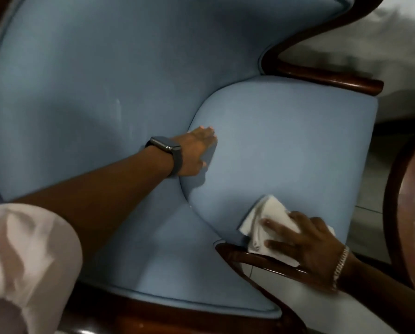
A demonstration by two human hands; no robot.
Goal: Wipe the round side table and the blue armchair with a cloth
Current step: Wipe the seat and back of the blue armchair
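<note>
Sleeve [23, 261] nearest; armrest [240, 255] touching cloth [266, 213] (side table [398, 213] beside).

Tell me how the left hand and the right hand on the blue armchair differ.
The left hand wears a dark smartwatch; the right hand wears a silver chain bracelet. The left hand rests bare on the blue seat cushion; the right hand presses a white folded cloth beside the dark wooden armrest. Both have straight fingers.

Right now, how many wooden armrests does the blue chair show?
2. The far armrest is at upper right, beyond the seat. The near armrest is at the bottom, beside the right hand pressing the cloth.
</note>
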